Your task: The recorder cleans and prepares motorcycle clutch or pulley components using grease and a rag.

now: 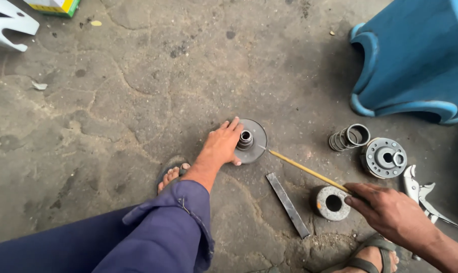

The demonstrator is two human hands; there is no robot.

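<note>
Round metal pulley disc (251, 144) flat on the concrete floor (138, 101), hub (245, 138) pointing straight up, near picture centre. Steadied by the left hand (221, 146), palm down and fingers spread over the disc's left edge, not closed round anything. Thin yellow rod (304, 170) with its tip at the disc's right rim, long axis running down and right to the right hand (390, 210), closed on its far end. Judged mid-work: assembly already apart, nothing refitted, rod only just meeting the disc.

Beside the rod: flat grey metal bar (288, 205), thick metal ring (332, 202). Farther right: coil spring (349, 137) on its side, round drilled plate (384, 157), grey pliers (426, 197). Blue plastic stool (416, 60) beyond, well apart.
</note>
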